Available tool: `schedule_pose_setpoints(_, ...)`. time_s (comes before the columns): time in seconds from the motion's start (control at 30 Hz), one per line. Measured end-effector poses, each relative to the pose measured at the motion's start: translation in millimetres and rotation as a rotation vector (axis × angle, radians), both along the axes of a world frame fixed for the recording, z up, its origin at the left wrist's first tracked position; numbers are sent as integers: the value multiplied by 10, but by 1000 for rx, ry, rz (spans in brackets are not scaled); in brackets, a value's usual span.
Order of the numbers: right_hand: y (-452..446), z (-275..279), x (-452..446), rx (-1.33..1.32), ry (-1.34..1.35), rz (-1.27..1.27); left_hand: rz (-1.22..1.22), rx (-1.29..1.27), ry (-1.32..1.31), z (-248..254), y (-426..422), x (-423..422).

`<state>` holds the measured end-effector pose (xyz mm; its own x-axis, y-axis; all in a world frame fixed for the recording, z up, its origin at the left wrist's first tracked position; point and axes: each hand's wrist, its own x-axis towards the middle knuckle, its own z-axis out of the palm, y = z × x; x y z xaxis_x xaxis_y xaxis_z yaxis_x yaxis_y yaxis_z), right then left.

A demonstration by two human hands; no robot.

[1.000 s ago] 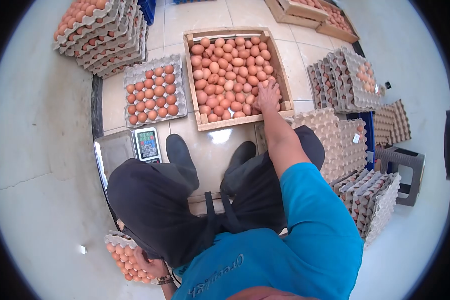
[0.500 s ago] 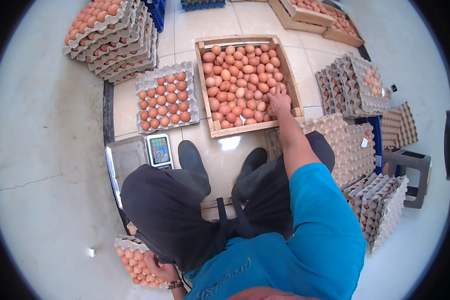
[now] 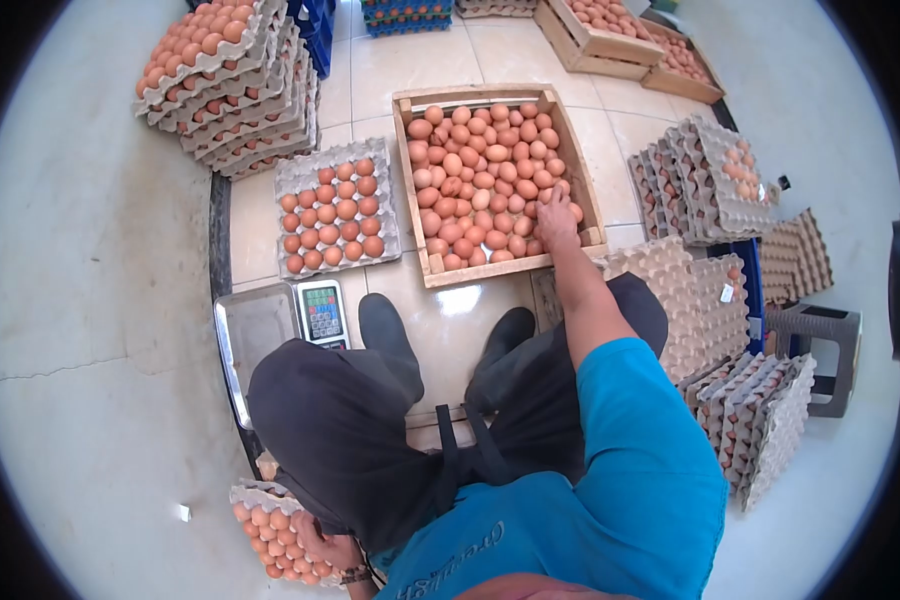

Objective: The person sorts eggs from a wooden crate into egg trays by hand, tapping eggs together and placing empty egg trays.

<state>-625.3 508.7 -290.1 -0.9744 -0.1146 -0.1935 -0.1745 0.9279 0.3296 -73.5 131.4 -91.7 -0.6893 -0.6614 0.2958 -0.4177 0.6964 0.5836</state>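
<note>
- Grip of the right hand (image 3: 560, 220) is resting over some brown eggs (image 3: 475, 165), with its fingers half bent; I cannot tell if it is holding one.
- Those eggs are lying in a big heap inside a wooden crate (image 3: 485, 271) on the tile floor (image 3: 410, 65), and the right hand is sitting near the crate's close right corner.
- Down by the left leg, the left hand (image 3: 322, 547) is touching the side of a gray tray (image 3: 257, 488) full of eggs; its fingers are bending, but I cannot tell if they are squeezing anything.
- Just left of the crate, another egg tray (image 3: 303, 178) is lying flat, and its eggs are sitting in neat rows.
- Closer in, a scale (image 3: 260, 325) is lying beside the left knee, with its buttons facing up.
- Two dark boots (image 3: 390, 335) are standing on the floor in front of the crate.
- Far to the left, a tall stack of egg trays (image 3: 255, 115) is standing, with eggs sitting on top.
- Over on the right, more stacked trays (image 3: 680, 190) are leaning over, and a gray stool (image 3: 838, 350) is standing behind some bumpy trays (image 3: 665, 310).
- Past the crate, two more wooden crates (image 3: 590, 52) are holding eggs too.
</note>
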Motion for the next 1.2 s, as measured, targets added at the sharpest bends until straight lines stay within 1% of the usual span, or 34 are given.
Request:
schedule_pose_setpoints(0.17, -33, 45, 46, 11, 43, 18, -4, 33, 24, -32, 10, 1)
schedule_pose_setpoints(0.27, -83, 89, 59, 155, 67, 136, 5, 7, 19, -11, 42, -37)
schedule_pose_setpoints(0.3, -93, 133, 61, 210, 55, 213, 3, -2, 29, -28, 30, -16)
schedule_pose_setpoints(0.4, -60, 21, 75, 49, 92, 88, -1, -31, 56, -123, -2, 66)
schedule_pose_setpoints(0.43, -51, 61, 69, 109, 91, 145, -4, -44, 62, -136, -8, 74)
schedule_pose_setpoints(0.53, -9, 2, 42, -130, 59, 43, -7, -80, 78, -201, -32, 120)
schedule_pose_setpoints(0.6, 4, 44, 65, -137, 45, 44, -8, -55, 62, -188, -29, 115)
schedule_pose_setpoints(0.67, -26, 115, 85, -119, 63, 51, -5, 17, 18, -12, 34, -20)
schedule_pose_setpoints(0.73, -54, 161, 114, -73, 108, 62, -12, 10, 38, -34, 18, -3)
schedule_pose_setpoints(0.83, -77, 270, 112, -41, 71, 68, 2, -46, 82, -189, -39, 120)
schedule_pose_setpoints(0.93, -123, 507, 161, 36, 3, 118, 24, -87, 121, -277, -50, 194)
schedule_pose_setpoints(1.03, -72, 299, 34, 62, -43, 115, 0, -111, 105, -207, -46, 142)
schedule_pose_setpoints(1.07, -48, 216, 4, 35, -36, 99, -5, -106, 106, -194, -41, 134)
schedule_pose_setpoints(1.13, -49, 186, -10, -21, -26, 66, -5, -84, 120, -195, -34, 133)
schedule_pose_setpoints(1.17, -44, 186, -16, 17, -54, 91, -4, -69, 130, -190, -25, 124)
schedule_pose_setpoints(1.2, -99, 352, 13, 56, -82, 115, -3, -54, 140, -174, -12, 104)
